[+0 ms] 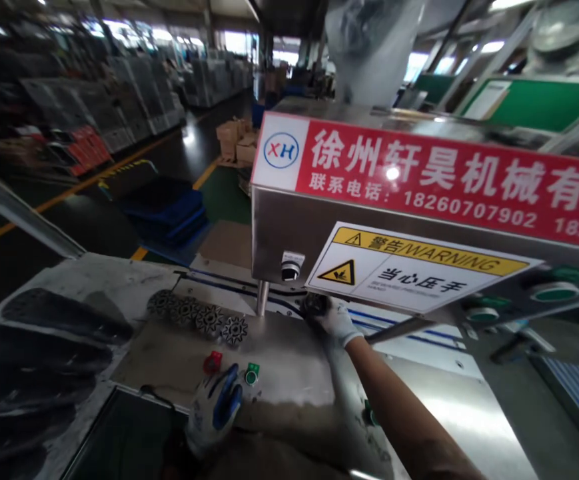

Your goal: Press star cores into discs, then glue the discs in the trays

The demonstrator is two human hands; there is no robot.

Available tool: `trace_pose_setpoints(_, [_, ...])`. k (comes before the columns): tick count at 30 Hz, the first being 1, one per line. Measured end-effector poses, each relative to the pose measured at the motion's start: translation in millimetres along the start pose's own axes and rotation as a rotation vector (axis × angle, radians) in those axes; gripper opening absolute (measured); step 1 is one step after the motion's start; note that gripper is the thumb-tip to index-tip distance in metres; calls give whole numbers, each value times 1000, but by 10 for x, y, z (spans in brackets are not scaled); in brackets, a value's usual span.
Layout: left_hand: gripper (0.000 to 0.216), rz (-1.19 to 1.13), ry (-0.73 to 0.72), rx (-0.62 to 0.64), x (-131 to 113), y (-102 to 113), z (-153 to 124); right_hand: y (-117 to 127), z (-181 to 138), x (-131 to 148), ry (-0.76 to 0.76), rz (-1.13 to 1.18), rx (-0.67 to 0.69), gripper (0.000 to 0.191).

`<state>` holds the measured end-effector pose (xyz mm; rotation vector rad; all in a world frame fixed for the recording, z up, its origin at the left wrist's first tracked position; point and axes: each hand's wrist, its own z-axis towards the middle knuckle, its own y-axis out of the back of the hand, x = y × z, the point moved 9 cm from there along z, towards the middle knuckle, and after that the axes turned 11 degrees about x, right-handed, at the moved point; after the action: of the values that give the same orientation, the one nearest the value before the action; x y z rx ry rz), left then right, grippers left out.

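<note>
Our left hand (214, 407), in a white glove with blue palm coating, lies loosely curled on the brushed-steel bench (279, 353), holding nothing we can see, just below a red push button (212, 362) and a green push button (252, 373). Our right hand (336, 323), white-gloved, is closed around a dark toothed metal disc (315, 305), beside a steel post (262, 298). Four matching dark discs (209, 320) sit in a row nearby. Best we keep fingers clear under the yellow-and-white crush warning label (419, 267).
</note>
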<state>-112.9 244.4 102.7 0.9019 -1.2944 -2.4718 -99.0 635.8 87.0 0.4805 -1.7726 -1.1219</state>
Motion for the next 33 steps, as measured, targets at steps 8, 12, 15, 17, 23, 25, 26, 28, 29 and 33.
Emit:
trace_pose_setpoints(8, [33, 84, -175, 144, -375, -173, 59, 143, -109, 254, -39, -184, 50, 87])
trace_pose_setpoints(12, [34, 77, -243, 217, -383, -232, -7, 51, -1007, 175, 89, -104, -167, 88])
trace_pose_setpoints(15, [40, 63, -257, 220, -319, -269, -85, -210, -2028, -274, 5, -147, -382, 83])
trace_pose_setpoints(17, [45, 80, -272, 228, -280, -308, -126, -405, -2569, -563, -91, -220, -469, 73])
trace_pose_setpoints(23, [58, 115, -259, 363, -199, -486, -116, -546, -2881, -681, -87, -218, -548, 66])
trace_pose_setpoints(25, [56, 122, -209, 448, -167, -544, -77, -475, -2833, -618, -81, -218, -577, 64])
trace_pose_setpoints(26, [54, 125, -186, 486, -156, -563, -59, -453, -2818, -586, -80, -222, -575, 63])
trace_pose_setpoints(28, [52, 111, -157, 534, -154, -561, -29, -433, -2817, -525, -96, -237, -556, 63])
trace_pose_setpoints(29, [50, 85, -149, 540, -161, -541, -19, -430, -2826, -488, -117, -255, -553, 61])
trace_pose_setpoints(33, [42, -118, -104, 505, -159, -373, -51, -504, -2728, -118, -79, -284, -569, 61])
